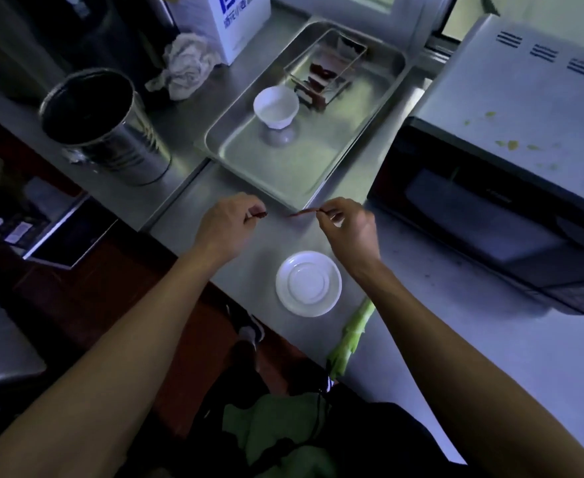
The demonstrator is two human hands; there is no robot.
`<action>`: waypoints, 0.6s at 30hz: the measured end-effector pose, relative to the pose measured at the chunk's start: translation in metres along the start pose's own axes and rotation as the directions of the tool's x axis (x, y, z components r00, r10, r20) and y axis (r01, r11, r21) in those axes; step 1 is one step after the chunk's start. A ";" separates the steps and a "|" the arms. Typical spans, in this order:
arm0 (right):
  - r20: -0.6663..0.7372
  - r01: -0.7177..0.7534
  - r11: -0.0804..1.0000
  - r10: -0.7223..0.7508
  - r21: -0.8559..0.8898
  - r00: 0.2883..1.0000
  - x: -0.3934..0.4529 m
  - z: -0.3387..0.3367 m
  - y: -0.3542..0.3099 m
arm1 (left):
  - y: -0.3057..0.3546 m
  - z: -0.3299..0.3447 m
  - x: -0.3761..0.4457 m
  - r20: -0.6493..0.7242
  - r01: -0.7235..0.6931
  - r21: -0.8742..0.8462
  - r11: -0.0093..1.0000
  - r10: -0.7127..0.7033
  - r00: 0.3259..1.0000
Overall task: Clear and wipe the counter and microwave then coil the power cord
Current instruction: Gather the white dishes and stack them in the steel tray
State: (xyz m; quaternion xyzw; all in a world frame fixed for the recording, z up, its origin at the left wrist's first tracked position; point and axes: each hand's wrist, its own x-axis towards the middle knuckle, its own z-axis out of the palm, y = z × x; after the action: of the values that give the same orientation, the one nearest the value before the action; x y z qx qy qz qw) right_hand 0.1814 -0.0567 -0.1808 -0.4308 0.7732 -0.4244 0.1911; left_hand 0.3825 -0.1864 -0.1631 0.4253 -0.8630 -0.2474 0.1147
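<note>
Dim, bluish picture; soft glare lies on the rectangular steel tray (294,167), edges beyond it bow outward, and fine detail is blurred.

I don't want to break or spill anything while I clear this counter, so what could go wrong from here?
1. The white saucer sits near the counter's front edge, between your forearms; a sweep of an arm might knock it off.
2. Your left hand and right hand each pinch a thin reddish scrap; either could drop back on the counter.
3. The green stalk overhangs the edge and may fall.
</note>
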 end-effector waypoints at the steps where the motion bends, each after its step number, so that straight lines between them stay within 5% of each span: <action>1: -0.002 -0.010 1.000 0.010 -0.009 1.000 0.007 0.005 -0.001 | -0.005 0.000 0.012 0.012 -0.022 -0.011 1.000 0.022 1.000; 18: -0.349 -0.267 0.962 0.234 -0.049 0.907 0.187 0.074 -0.025 | -0.055 -0.023 0.278 0.155 -0.307 -0.145 0.941 0.328 0.932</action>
State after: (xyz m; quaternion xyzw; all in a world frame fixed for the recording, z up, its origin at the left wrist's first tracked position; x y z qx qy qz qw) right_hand 0.1386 -0.2546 -0.1894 -0.2566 0.8628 -0.4269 0.0867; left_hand 0.2588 -0.4419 -0.1761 0.2487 -0.9110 -0.3130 0.1011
